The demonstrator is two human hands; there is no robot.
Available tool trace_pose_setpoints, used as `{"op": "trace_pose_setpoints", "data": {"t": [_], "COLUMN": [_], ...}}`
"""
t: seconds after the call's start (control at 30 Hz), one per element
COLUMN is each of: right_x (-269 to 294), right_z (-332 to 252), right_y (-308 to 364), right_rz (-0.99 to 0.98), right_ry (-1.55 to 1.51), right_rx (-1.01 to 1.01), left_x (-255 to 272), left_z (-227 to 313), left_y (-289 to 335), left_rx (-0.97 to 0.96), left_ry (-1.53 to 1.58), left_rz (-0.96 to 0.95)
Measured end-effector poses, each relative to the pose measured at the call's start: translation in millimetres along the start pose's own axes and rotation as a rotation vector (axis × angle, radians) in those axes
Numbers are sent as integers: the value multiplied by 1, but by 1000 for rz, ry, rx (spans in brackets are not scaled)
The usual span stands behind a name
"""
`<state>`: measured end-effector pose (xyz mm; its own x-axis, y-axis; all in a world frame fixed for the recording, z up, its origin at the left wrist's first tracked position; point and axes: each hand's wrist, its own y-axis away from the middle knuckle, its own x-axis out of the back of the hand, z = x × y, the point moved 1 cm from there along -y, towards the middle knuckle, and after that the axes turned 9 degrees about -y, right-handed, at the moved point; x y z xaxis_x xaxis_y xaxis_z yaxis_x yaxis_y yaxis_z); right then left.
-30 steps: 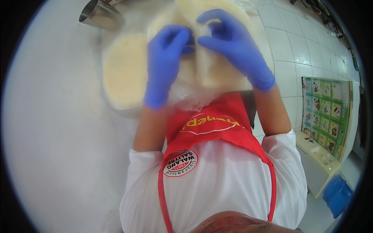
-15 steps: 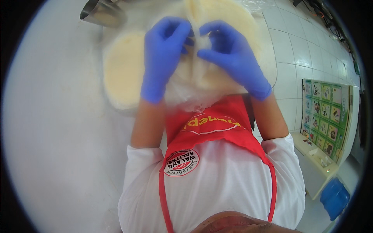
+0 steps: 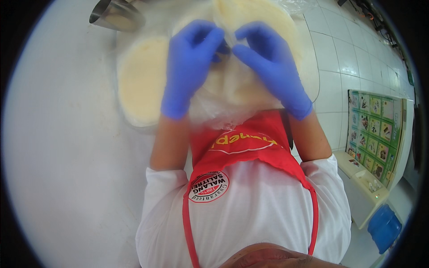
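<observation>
Thin, pale yellow round sheets [image 3: 143,82], perhaps dough wrappers, lie on a tray [image 3: 308,67] with clear plastic film [image 3: 214,109] around them. Over their middle, my blue-gloved left hand [image 3: 191,62] has its fingers curled and its thumb pressed in, closed at the edge of a thin whitish sheet [image 3: 230,69]. Facing it closely is my right hand [image 3: 270,60], also gloved, its thumb and forefinger curved with a gap between them. Its fingertips are beside that same sheet edge; whether they touch it is blurred. The left fingertips are partly hidden.
A metal cup [image 3: 117,15] lies tilted at the tray's far left corner. The pale work surface [image 3: 67,134] extends to the left. At right are a tiled floor [image 3: 328,67], a cabinet with a green picture panel [image 3: 375,134] and a blue container [image 3: 384,228].
Both hands have shifted slightly right. The right thumb and forefinger are closer together, and the raised sheet edge between the hands looks lower.
</observation>
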<state>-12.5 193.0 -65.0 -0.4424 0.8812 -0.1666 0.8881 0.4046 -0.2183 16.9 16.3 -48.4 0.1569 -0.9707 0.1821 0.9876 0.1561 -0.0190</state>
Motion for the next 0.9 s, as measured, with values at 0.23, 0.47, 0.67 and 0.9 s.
{"op": "trace_pose_setpoints", "data": {"t": [0.23, 0.47, 0.67, 0.9], "right_x": [11, 19, 11, 10], "right_z": [-17, -2, -6, -3], "right_y": [-15, -15, -6, -3], "right_rz": [33, 40, 101, 91], "right_ry": [-88, -141, 132, 114], "right_rx": [-92, -94, 77, 50], "left_x": [-9, -10, -9, -5], "left_z": [-3, -7, -3, -7], "left_y": [-2, 0, 7, 13], "left_rx": [-59, -77, -73, -100], "left_ry": [-6, 1, 27, -85], "left_rz": [-42, -44, -38, -53]}}
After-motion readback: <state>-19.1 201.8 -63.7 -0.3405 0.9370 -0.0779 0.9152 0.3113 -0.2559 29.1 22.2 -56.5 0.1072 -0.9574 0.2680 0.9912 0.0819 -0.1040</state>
